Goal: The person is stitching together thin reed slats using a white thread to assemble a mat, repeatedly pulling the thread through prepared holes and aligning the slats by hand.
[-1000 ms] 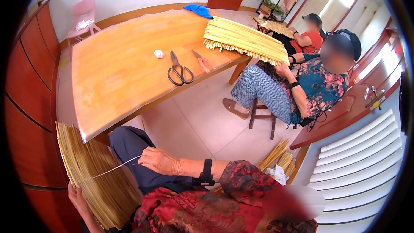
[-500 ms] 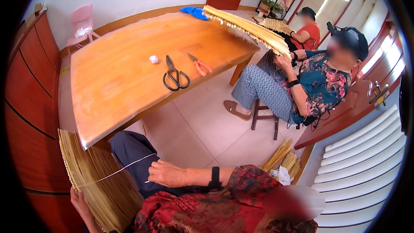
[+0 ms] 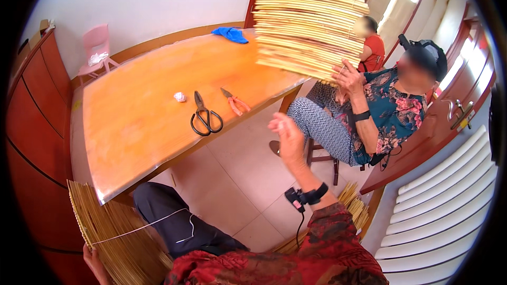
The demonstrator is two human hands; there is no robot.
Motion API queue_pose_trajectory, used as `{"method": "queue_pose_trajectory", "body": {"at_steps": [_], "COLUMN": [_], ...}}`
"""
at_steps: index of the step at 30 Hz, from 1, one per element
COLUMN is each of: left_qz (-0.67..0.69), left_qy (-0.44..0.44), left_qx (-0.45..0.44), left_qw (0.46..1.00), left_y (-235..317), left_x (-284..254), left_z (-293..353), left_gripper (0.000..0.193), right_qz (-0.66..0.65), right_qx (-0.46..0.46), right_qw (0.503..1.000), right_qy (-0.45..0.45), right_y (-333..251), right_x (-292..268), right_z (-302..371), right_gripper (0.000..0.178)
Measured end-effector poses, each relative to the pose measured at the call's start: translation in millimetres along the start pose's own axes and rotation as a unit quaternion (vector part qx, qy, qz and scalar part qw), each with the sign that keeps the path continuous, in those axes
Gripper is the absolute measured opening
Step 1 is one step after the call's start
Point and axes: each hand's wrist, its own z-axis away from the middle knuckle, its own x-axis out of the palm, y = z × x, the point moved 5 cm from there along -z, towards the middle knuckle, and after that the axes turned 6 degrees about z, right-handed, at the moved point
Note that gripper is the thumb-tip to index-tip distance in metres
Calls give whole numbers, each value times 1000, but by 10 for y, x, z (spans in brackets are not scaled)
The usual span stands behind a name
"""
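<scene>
Midway, by my reading: left hand (image 3: 95, 261) clamped on reed mat's (image 3: 113, 237) lower edge, below the table (image 3: 142, 121); right hand (image 3: 289, 136) raised, fingers pinched on white thread (image 3: 142, 227) (end unclear). Stitching unfinished.

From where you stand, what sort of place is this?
Probably a room in a home used as a small weaving workshop. People sit by a long wooden table that bears scissors and pliers, working mats of thin reeds, with loose reeds on the tiled floor.
</scene>
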Motion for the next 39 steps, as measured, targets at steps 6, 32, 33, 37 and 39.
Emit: {"method": "queue_pose_trajectory", "body": {"at_steps": [6,32,33,37,39], "left_qz": [-29,-107,-111,-128,-141], "left_qy": [47,24,21,32,20], "left_qx": [-24,4,4,17,10], "left_qw": [998,994,994,991,990], "left_y": [-51,246,260,227,126], "left_x": [-25,-82,-68,-86,-173], "left_z": [-24,103,102,80,32], "left_gripper": [32,24,24,24,25], "right_qz": [-4,420,424,401,418], "right_qx": [150,109,95,143,123], "right_qw": [988,901,901,903,897], "right_qy": [26,-18,-10,54,68], "right_y": [651,1617,1639,1809,1746], "right_x": [-415,-793,-800,-1057,-1081], "right_z": [-152,63,103,1,-77], "right_gripper": [26,26,26,26,27]}}
